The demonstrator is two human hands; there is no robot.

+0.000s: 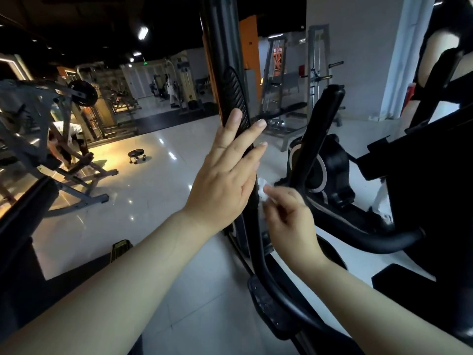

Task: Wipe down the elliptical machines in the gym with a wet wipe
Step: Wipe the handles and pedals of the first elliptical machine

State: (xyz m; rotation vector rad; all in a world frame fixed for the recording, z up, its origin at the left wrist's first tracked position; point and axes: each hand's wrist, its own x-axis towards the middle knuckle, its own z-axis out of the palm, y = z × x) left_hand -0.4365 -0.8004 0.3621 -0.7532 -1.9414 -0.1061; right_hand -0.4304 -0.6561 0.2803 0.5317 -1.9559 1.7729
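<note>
The left grip (225, 180) lay flat against the black upright bar (225, 60) of the nearest elliptical, fingers straight and spread, steadying it rather than clasping it, with the fingertips reaching the bottom of a ribbed pad (236, 98) at twelve o'clock from the palm. At about four o'clock from that hand, the right grip (289, 216) pinched a small crumpled wipe (261, 192) between thumb and fingertips and pressed it to the bar's right edge, roughly at mid-height. By my reckoning the job was somewhere in the middle of this one bar. I could make out no damp sheen on the dark paint, so which stretches were already done I cannot say. The ribbed pad and the long reach of bar above it looked yet to be covered, as did the curved handle (384, 242) at three o'clock from the right hand. A second elliptical (330, 170) stood just behind, at two o'clock from the wipe, with nothing on it to show whether it had been cleaned. A wheeled stool (137, 154) sat well apart on the tiled floor (179, 201), at nine o'clock from the left grip.
</note>
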